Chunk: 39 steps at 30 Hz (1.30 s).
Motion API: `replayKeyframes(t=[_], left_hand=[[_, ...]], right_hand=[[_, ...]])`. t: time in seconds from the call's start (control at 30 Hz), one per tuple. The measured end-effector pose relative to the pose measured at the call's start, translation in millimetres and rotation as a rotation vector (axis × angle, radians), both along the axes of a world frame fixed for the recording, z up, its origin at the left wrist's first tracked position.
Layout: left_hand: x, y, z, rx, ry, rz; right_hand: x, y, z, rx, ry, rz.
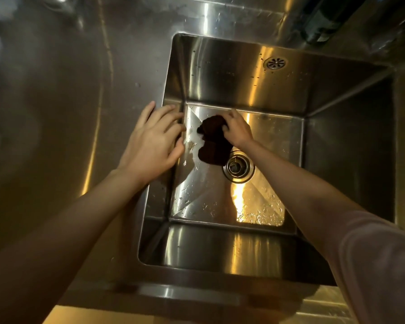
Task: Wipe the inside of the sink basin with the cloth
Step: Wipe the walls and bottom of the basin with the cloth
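Nearest, at 6 o'clock, the front lip of the brushed stainless-steel counter [56, 66], which wraps round a deep rectangular stainless-steel sink basin [351, 136]; both forearms reach in over it, the right w/ a pale pink sleeve [381, 265] at 4 o'clock. Basin floor near the front wall is beaded w/ water droplets [260, 213], prob. not yet wiped. Mid-floor, approx. centre of view, sits the round chrome drain strainer [238, 166]; the dark brown bunched cloth [214, 146] lies on the floor just at its 10 o'clock, trailing edge touching the drain rim. Right hand [237, 130] presses on the cloth's far end, grip clamped on it, fingers curled over the top — prob. so pressure goes straight down for scrubbing the far-left floor area. Left hand [153, 139] at 9 o'clock rests flat on the basin's left rim, fingers apart, holding nothing; looks like bracing while leaning in. Obstacles: the drain is right beside the wipe path, cloth could snag on it; steep walls and tight corners limit the sweep. Farther, at 1 o'clock on the back wall, a small round overflow grille [276, 63]. Beyond, at 1–2 o'clock, a dark bottle-like object [323, 22], too dim to ID.
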State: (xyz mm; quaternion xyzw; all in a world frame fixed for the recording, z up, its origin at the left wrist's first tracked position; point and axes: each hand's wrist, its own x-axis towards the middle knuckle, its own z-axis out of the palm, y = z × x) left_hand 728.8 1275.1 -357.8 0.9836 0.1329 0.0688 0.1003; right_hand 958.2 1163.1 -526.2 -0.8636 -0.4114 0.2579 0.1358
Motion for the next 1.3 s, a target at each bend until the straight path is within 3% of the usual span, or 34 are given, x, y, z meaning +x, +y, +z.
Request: replayKeyframes(t=[0.2,0.4,0.67,0.93,1.13,1.3], left_hand=[[-0.1,-0.1,1.0,-0.006,-0.012,0.002],[0.1,0.7,1.0,-0.011,-0.009,0.014],[-0.1,0.1,0.9,-0.029,0.007,0.012],[0.5,-0.2,4.0,-0.033,0.047,0.027],[1.4,-1.8,8.2,-0.044,0.083,0.025],[1.2,0.0,7.3,-0.049,0.071,0.037]], right_hand=[[-48.6,-24.9,-38.1,-0.149,-0.087,0.181],[-68.5,-39.5,-71.6,-0.267,-0.361,0.327],[-29.0,-5.3,-76.0,-0.193,-0.380,0.323],[-32.1,7.1,-74.0,-0.141,-0.347,0.162],[-76.0,-53.1,-87.5,-0.062,-0.332,0.302],[-36.3,5.9,-82.2,-0.051,-0.315,0.377]])
